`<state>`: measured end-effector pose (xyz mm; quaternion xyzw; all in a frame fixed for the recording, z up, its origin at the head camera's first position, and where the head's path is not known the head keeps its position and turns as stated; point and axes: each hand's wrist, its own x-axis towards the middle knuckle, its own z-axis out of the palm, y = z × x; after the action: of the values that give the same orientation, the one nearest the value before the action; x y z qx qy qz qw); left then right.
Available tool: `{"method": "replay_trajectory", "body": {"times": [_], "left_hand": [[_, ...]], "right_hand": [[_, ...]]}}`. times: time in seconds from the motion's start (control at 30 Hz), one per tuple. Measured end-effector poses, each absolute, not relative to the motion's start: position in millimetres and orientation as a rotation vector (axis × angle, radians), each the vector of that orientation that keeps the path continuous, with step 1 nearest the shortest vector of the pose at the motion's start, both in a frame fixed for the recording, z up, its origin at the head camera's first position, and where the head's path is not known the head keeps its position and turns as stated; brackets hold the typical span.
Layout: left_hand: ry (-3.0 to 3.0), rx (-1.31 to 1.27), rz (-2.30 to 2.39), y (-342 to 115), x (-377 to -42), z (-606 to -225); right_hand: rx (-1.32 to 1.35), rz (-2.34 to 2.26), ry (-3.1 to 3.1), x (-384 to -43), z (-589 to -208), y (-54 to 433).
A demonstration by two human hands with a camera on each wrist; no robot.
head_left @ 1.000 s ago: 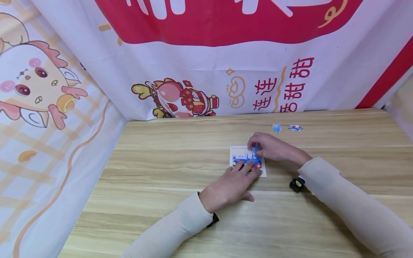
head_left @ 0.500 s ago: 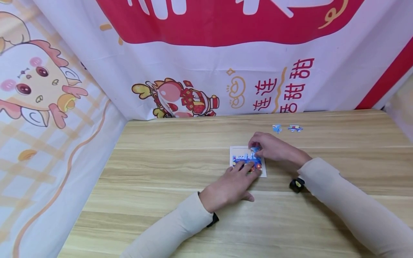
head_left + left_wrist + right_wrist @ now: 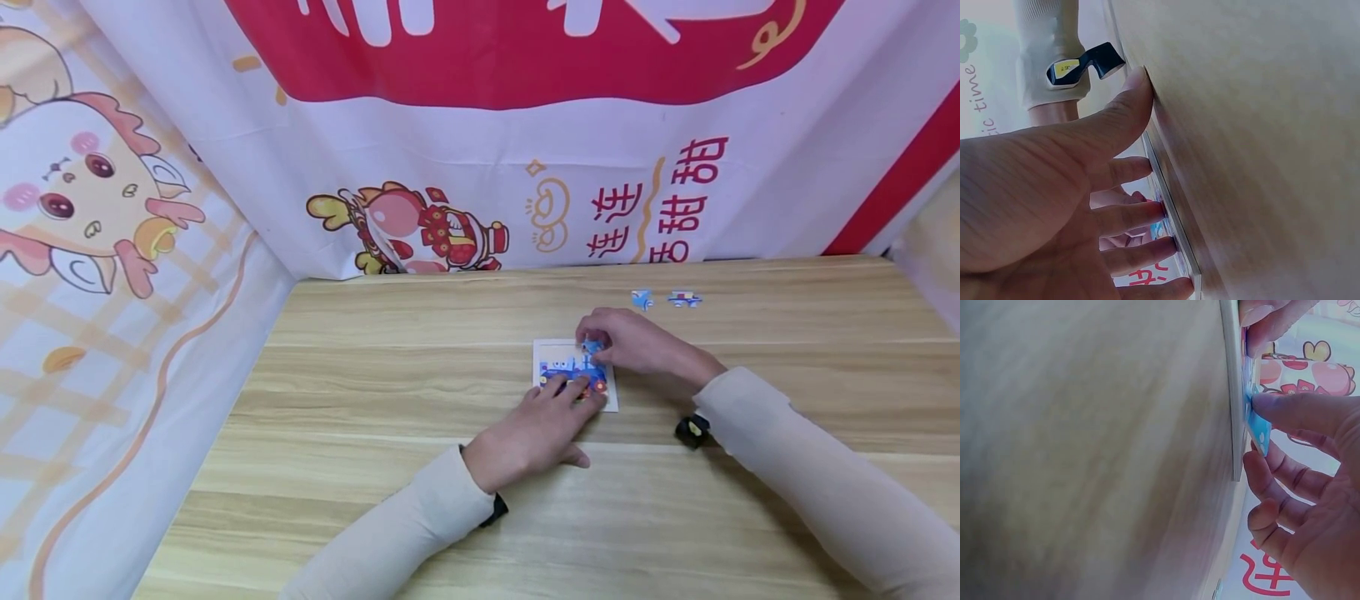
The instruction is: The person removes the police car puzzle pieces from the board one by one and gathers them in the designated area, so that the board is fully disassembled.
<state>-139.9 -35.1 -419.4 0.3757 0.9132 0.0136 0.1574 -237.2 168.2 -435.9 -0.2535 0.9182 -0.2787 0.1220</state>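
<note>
A small jigsaw puzzle in a white-bordered tray (image 3: 537, 357) lies mid-table, with blue vehicle-like artwork showing in its lower part. My left hand (image 3: 532, 437) rests its spread fingertips on the puzzle's near edge, the thumb apart from it over the table. At the far right corner of the tray, my right hand (image 3: 637, 340) pinches a blue puzzle piece (image 3: 1261, 434) between thumb and fingers. In the right wrist view that piece stands tilted, its lower edge against the tray. The left fingers hide part of the assembled picture.
Two loose puzzle pieces lie beyond the right hand near the table's back edge: a light blue piece (image 3: 642, 300) and a multicoloured piece (image 3: 685, 298). A printed cloth (image 3: 465, 142) hangs behind the wooden table (image 3: 360, 375), and another covers the left side.
</note>
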Motion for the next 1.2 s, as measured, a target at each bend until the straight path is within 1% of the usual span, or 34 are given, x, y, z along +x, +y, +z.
{"method": "replay_trajectory", "body": {"times": [0.3,0.67,1.2], "left_hand": [[2.615,1.084,0.030,-36,-140,-419],[2.603,1.058,0.049,-35,-140,-419],[2.605,1.046,0.045,-34,-140,-421]], "right_hand": [[-0.716,-0.904,2.635,-237,-437,172],[-0.759,-0.992,2.581,-234,-436,175],[-0.559,-1.080,2.642,-237,-419,202]]}}
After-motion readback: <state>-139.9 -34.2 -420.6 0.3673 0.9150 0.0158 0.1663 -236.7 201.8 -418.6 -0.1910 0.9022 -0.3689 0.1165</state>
